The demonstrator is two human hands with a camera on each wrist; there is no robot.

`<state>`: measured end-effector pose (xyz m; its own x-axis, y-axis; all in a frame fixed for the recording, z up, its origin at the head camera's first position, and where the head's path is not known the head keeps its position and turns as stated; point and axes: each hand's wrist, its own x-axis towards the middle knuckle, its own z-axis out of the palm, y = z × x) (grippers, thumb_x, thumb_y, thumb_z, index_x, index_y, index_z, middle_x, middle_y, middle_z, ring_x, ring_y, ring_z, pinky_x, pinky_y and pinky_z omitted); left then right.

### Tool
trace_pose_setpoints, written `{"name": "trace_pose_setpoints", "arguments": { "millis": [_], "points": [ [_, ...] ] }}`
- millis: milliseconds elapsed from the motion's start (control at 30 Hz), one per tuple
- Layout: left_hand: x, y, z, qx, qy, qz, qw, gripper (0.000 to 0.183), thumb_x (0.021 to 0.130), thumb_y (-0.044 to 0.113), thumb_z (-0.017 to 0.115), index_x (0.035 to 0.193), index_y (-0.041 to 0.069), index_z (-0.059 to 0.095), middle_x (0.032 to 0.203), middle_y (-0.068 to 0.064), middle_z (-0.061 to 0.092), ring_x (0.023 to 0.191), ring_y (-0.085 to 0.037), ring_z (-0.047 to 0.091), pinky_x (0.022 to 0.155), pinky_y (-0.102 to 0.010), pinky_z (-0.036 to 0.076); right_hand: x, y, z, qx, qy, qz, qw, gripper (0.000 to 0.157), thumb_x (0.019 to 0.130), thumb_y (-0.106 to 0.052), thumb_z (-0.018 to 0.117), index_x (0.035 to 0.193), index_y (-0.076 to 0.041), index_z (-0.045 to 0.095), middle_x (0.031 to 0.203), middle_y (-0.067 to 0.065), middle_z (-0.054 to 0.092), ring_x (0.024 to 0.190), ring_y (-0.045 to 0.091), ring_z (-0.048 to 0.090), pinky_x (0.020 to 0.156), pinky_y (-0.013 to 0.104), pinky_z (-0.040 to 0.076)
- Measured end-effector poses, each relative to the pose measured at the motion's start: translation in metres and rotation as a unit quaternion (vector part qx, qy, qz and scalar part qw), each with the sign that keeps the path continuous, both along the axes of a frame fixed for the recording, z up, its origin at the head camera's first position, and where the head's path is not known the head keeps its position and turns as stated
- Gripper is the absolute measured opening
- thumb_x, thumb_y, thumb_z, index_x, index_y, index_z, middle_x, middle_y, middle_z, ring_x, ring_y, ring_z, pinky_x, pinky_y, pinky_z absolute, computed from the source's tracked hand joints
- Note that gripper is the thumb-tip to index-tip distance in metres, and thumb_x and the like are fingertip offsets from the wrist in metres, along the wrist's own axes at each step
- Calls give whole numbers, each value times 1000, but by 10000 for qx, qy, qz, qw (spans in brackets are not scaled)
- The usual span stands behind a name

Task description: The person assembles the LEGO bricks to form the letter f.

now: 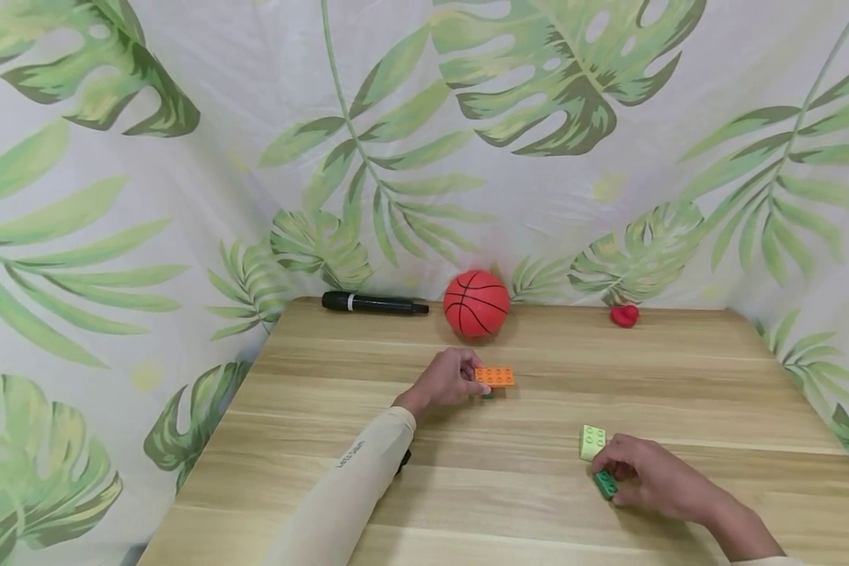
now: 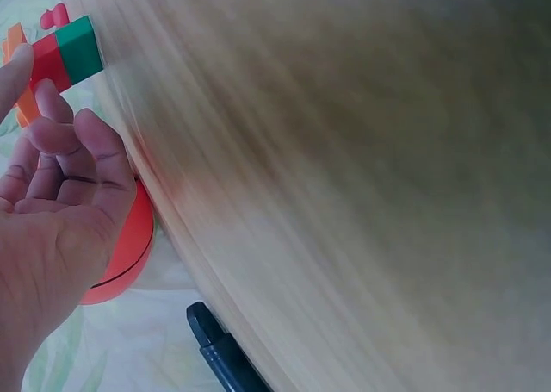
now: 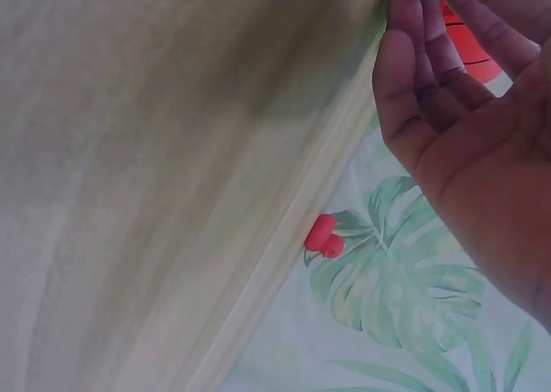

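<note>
In the head view my left hand (image 1: 453,377) grips a stack of toy building bricks. An orange brick (image 1: 494,373) with studs tops the stack. The left wrist view shows a red brick (image 2: 51,62) below it and a green brick (image 2: 79,49) at the bottom end, with thumb and fingertips at the red and orange part. My right hand (image 1: 651,475) pinches a small dark green brick (image 1: 605,485) between thumb and fingers. Just beyond those fingers stands a light green brick (image 1: 593,442) with studs up. In the right wrist view the held brick is mostly out of frame.
At the back of the wooden table (image 1: 311,440) lie a black microphone (image 1: 375,304), a red ball (image 1: 476,303) with black lines and a small red object (image 1: 624,316). A leaf-patterned cloth (image 1: 396,157) hangs behind. Something black (image 1: 404,461) shows beside the left sleeve.
</note>
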<state>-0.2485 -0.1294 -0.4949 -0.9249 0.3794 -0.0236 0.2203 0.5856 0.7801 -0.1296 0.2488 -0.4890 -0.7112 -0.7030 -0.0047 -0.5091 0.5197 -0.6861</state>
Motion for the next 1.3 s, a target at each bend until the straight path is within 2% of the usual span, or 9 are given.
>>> {"name": "trace_pose_setpoints", "arguments": {
  "millis": [100, 233, 333, 533, 600, 733, 900, 1067, 1300],
  "points": [
    [-1, 0, 0, 46, -6, 9, 10000, 25, 88, 13, 90, 107, 6, 75, 91, -2, 70, 82, -10, 60, 73, -20, 50, 0, -1, 0, -24, 39, -26, 10000, 35, 87, -15, 88, 118, -13, 72, 108, -6, 67, 93, 1, 58, 78, 23, 55],
    [0, 1, 0, 43, -48, 26, 10000, 25, 88, 13, 90, 107, 7, 76, 91, -2, 71, 82, -11, 60, 74, -20, 51, -1, -8, 5, -140, 501, -31, 9986, 32, 90, -18, 87, 117, -13, 71, 106, -8, 66, 92, 3, 58, 75, 24, 55],
    [0, 0, 1, 15, -84, 57, 9999, 25, 88, 13, 90, 107, 7, 76, 92, -2, 71, 83, -11, 60, 75, -21, 51, -7, -18, 13, -101, 695, -283, 9971, 32, 92, -22, 86, 119, -13, 71, 109, -8, 69, 95, 4, 62, 76, 26, 57],
    [1, 1, 1, 10, -148, 122, 9998, 25, 88, 13, 90, 108, 8, 76, 93, -2, 70, 85, -12, 60, 75, -22, 50, -26, -46, 33, 38, 814, -950, 9921, 36, 94, -21, 84, 125, -7, 72, 116, -1, 77, 104, 22, 72, 81, 29, 59],
    [1, 1, 1, 35, -150, 123, 9998, 25, 88, 13, 90, 108, 8, 75, 93, -2, 69, 85, -12, 60, 75, -22, 51, -32, -57, 39, -21, 876, -1070, 9904, 35, 96, -18, 82, 128, -7, 72, 120, 1, 77, 107, 27, 72, 83, 30, 59],
    [0, 1, 0, 87, -124, 101, 9998, 24, 88, 13, 90, 107, 7, 75, 92, -2, 69, 84, -12, 59, 74, -22, 50, -47, -82, 47, -207, 1010, -1164, 9878, 35, 97, -14, 80, 130, -6, 71, 122, 6, 76, 108, 30, 71, 84, 33, 60],
    [0, 1, 0, 113, -84, 58, 9999, 24, 87, 13, 91, 105, 7, 76, 91, -2, 70, 82, -11, 60, 74, -21, 50, -66, -113, 46, -521, 1200, -1230, 9837, 34, 96, -9, 80, 129, -3, 72, 121, 10, 76, 109, 31, 71, 86, 42, 61],
    [-2, 0, -1, 103, 16, 20, 9999, 23, 87, 13, 91, 103, 8, 76, 90, -1, 71, 81, -10, 60, 75, -21, 51, -83, -139, 41, -825, 1144, -1323, 9811, 37, 96, -9, 79, 132, -3, 70, 126, 13, 75, 115, 36, 70, 92, 54, 59],
    [-2, 0, -1, 139, 54, -29, 9999, 23, 87, 13, 91, 103, 7, 76, 90, -2, 72, 81, -10, 61, 73, -20, 53, -97, -161, 29, -771, 803, -1401, 9839, 36, 97, -7, 79, 132, -1, 69, 125, 15, 76, 119, 38, 71, 100, 56, 58]
  ]
}}
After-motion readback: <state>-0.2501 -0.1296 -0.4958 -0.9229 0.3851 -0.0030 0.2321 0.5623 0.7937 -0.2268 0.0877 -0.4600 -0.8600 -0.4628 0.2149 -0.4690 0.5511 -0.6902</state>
